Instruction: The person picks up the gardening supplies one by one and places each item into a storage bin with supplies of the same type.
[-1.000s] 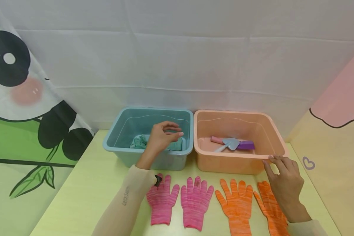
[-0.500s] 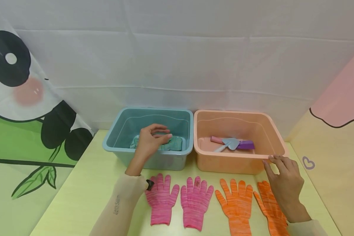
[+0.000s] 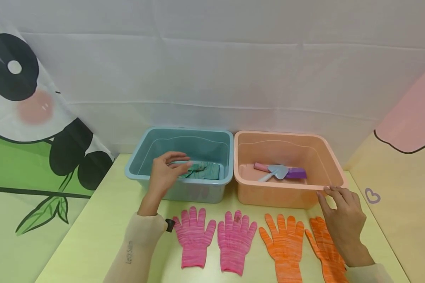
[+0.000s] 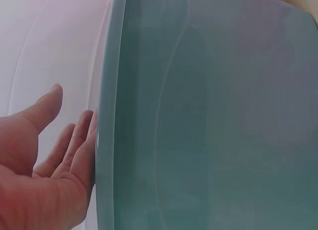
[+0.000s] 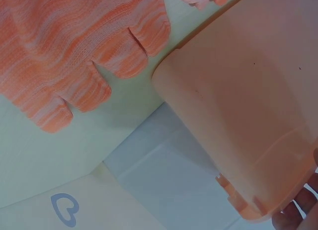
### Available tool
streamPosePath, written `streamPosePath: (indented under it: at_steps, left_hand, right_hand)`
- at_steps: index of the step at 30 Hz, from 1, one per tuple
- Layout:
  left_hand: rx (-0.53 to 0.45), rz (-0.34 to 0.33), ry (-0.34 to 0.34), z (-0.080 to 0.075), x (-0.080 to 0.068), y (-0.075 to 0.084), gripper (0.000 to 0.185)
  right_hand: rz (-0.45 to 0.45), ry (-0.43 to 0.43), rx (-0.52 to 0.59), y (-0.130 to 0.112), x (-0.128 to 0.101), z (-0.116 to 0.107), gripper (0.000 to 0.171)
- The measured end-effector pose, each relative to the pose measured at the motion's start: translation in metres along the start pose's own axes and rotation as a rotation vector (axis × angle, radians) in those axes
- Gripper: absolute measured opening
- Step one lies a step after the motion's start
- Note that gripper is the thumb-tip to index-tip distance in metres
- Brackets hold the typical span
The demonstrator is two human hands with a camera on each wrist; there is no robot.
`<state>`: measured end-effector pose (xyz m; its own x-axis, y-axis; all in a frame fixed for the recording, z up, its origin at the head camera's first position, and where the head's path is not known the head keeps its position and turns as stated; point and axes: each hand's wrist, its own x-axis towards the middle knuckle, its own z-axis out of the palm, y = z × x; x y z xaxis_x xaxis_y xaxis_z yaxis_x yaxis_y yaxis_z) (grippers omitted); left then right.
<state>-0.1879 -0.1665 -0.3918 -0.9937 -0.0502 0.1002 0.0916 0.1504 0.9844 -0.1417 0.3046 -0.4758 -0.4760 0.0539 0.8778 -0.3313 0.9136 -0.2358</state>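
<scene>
Where the head camera looks: green knitwear [image 3: 209, 171], likely gloves, lies inside the teal tub [image 3: 198, 193]; probably soft and light, best pinched by a fold.
Left wrist: left hand [image 4: 54, 189], half-open, holds nothing beside that tub's rim.
Right wrist: right hand [image 5: 306, 199] grips the peach tub's [image 5: 248, 91] rim.

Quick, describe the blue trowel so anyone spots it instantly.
On the yellow table, find the peach bin, right of the blue bin. Inside lies the trowel, its handle pointing toward the near left. Its pale blue blade sets it apart from the pink piece and purple piece.
</scene>
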Motion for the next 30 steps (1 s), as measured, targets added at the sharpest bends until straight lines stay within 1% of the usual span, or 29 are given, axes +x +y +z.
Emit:
streamPosePath:
  at_steps: [8,15,22,26,28,30]
  left_hand:
    - [-0.012,0.001,0.028,-0.016,-0.003,-0.004,0.038]
    - [-0.012,0.026,0.070,-0.035,-0.006,-0.006,0.041]
    - [0.078,0.023,0.126,-0.051,-0.014,-0.005,0.041]
    - [0.140,0.042,0.166,-0.058,-0.017,-0.007,0.040]
    - [0.176,0.065,0.178,-0.062,-0.019,-0.010,0.041]
    - [0.196,0.091,0.188,-0.066,-0.021,-0.012,0.040]
  right_hand:
    - [0.000,0.001,-0.004,0.000,0.001,0.000,0.067]
    - [0.001,-0.005,-0.011,-0.001,0.001,0.000,0.068]
    - [0.008,-0.005,-0.015,-0.002,0.001,-0.001,0.069]
    - [0.009,-0.008,-0.015,-0.002,0.000,-0.001,0.069]
    - [0.009,-0.011,-0.008,-0.001,-0.001,-0.001,0.064]
    - [0.009,-0.013,-0.001,-0.001,-0.001,-0.002,0.053]
